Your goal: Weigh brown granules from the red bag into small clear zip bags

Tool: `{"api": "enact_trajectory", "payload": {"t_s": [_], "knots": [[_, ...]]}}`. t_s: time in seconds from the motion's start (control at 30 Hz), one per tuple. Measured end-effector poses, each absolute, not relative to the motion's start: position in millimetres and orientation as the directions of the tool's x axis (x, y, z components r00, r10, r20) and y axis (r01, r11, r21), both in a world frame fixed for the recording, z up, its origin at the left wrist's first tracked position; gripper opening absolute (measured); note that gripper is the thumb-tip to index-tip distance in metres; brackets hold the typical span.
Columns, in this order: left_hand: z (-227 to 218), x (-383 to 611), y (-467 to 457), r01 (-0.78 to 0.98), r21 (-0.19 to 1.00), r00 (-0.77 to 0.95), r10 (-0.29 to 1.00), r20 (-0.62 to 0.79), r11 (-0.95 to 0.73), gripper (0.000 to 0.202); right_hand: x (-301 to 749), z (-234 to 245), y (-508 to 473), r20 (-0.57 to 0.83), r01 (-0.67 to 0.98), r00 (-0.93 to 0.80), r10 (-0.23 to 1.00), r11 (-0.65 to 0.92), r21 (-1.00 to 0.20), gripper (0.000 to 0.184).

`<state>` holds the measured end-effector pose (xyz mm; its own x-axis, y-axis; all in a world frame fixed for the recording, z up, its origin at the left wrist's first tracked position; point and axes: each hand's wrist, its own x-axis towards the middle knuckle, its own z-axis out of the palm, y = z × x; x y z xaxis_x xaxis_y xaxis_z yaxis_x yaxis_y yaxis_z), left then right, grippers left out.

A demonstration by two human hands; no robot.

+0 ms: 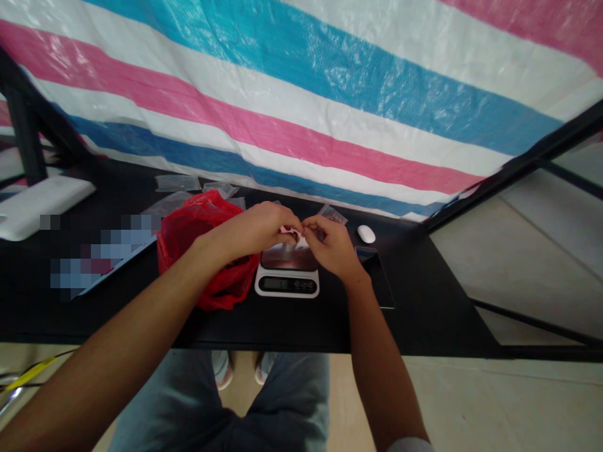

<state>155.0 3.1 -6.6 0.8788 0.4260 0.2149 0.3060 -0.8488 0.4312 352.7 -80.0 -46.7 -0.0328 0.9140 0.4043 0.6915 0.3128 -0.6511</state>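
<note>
Over the metal plate (301, 260) of a white digital kitchen scale (287, 292), my two hands meet at the fingertips. My left hand (266, 226) is closed in a pinch, its thumb and fingers bent toward the right. The fingers of my right hand (333, 248) are pinched too, touching or nearly touching the left ones. Whatever lies between them is too small and hidden to make out. A red plastic bag (181, 229) stands open against the scale's left side, partly behind my left forearm. The scale's display has dark digits that I cannot read clearly.
Behind my right hand lies a small clear bag (333, 214) with little pieces inside. A white mouse (366, 234) and a dark flat device (379, 279) are to the right. Several clear bags (176, 183) lie at the back left. A striped plastic sheet (301, 119) hangs behind the black table (424, 314).
</note>
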Motion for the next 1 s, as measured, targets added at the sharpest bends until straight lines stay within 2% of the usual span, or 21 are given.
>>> {"api": "enact_trajectory", "payload": {"t_s": [0.23,0.43,0.67,0.8,0.9,1.0], "knots": [[-8.3,148.2,0.2,0.306,0.428,0.879,0.426,0.217,-0.85,0.025,359.4,-43.9,-81.4,0.374,0.681,-0.017,0.927,0.284,-0.674,0.016],[-4.6,145.2,-3.2,0.298,0.412,0.887,0.41,0.215,-0.861,0.034,383.0,-42.5,-83.8,0.315,0.755,0.029,0.949,0.186,-0.629,0.017],[-7.4,141.9,-2.6,0.352,0.394,0.87,0.452,0.198,-0.849,0.039,410.1,-51.9,-91.9,0.064,0.833,0.028,0.998,0.012,-0.554,0.017],[-9.3,140.7,-3.1,0.379,0.404,0.854,0.483,0.194,-0.833,0.039,410.3,-59.9,-90.2,-0.027,0.845,0.039,0.999,-0.047,-0.532,0.024],[-10.6,140.1,-3.8,0.395,0.409,0.842,0.502,0.196,-0.823,0.04,405.7,-55.9,-88.1,0.039,0.82,0.024,0.999,0.003,-0.573,0.022],[-12.1,140.1,-3.5,0.401,0.397,0.84,0.504,0.199,-0.825,0.041,395.8,-45.8,-86.5,0.248,0.759,0.041,0.968,0.131,-0.638,0.011]]}}
